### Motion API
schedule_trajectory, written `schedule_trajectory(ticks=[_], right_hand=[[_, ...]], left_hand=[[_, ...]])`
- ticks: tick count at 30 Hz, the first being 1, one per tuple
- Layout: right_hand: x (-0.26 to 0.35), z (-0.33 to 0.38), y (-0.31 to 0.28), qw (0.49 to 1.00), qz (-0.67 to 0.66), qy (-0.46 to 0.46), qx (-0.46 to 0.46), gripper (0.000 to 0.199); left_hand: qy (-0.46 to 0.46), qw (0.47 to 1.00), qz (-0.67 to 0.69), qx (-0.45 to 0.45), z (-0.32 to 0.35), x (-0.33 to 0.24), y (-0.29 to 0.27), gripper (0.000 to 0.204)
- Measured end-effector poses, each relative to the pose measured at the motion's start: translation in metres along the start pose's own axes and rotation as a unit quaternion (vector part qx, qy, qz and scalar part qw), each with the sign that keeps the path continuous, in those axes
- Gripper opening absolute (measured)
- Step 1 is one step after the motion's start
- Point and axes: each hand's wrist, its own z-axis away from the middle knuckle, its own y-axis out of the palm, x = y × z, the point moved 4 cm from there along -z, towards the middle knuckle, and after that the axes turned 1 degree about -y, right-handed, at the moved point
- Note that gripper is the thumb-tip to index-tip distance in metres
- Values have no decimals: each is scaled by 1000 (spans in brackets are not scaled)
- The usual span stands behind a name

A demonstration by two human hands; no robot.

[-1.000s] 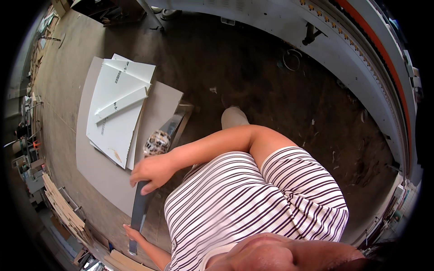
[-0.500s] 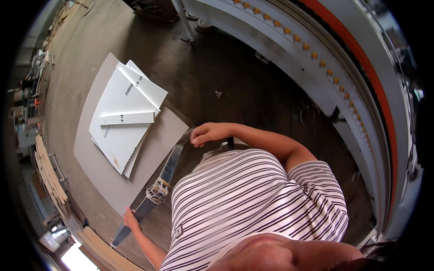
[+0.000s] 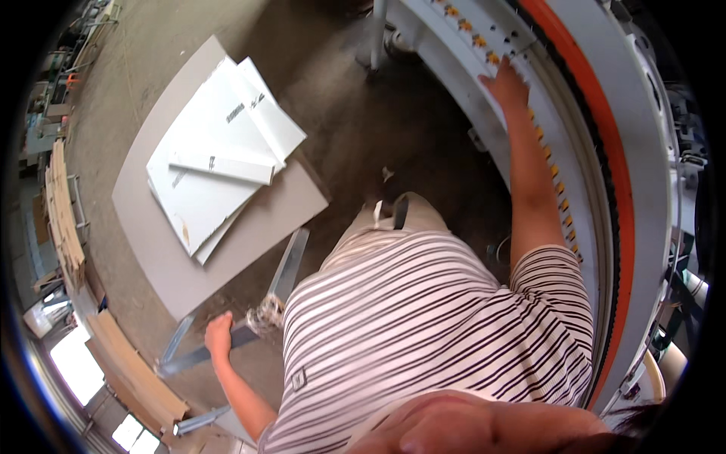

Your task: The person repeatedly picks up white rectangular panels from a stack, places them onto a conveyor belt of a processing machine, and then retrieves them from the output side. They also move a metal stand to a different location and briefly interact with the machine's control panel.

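Note:
My right hand [image 3: 510, 89] reaches out to the machine [image 3: 454, 64] on the right, over its pale side edge. Thumb and fingers are apart, with nothing seen in them. The fingertips are by a row of small yellow rollers [image 3: 478, 41]; whether they touch cannot be made out. Low on the left, my left hand [image 3: 219, 331] is loosely closed, with no object showing in it. It is above a grey metal frame [image 3: 197, 360], close to a wrapped bundle [image 3: 265, 314] on that frame. White panels [image 3: 204, 132] lie stacked beyond, with a narrow white strip [image 3: 223, 166] on top.
The white panels rest on a larger grey-beige board [image 3: 291, 200] beside me. An orange band [image 3: 616, 189] runs along the machine. Long wooden boards [image 3: 132, 363] lie at the far left. A pole-like leg [image 3: 378, 34] stands near the machine's far end. A small scrap [image 3: 387, 173] lies on the floor.
My right hand has moved from near the board's corner, to the right and away from me, to the machine's roller row. My left hand has come off the metal frame's bar. The view has shifted.

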Motion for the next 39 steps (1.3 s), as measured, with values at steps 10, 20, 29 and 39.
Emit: schedule_trajectory(ticks=[10, 20, 29, 39], right_hand=[[-11, 43, -13, 1000, -4, 26, 12, 63], [-42, 47, 15, 996, -66, 53, 27, 52], [28, -52, -42, 954, -267, -104, 87, 44], [140, -140, -66, 940, -334, -67, 23, 35]], left_hand=[[-64, 994, 68, 50, -3, -33, -21, 53], [-73, 961, 198, 178, -185, -115, 19, 57], [-239, 927, 289, -27, -386, -272, 90, 110], [-296, 604, 739, -32, -456, -310, 37, 50]])
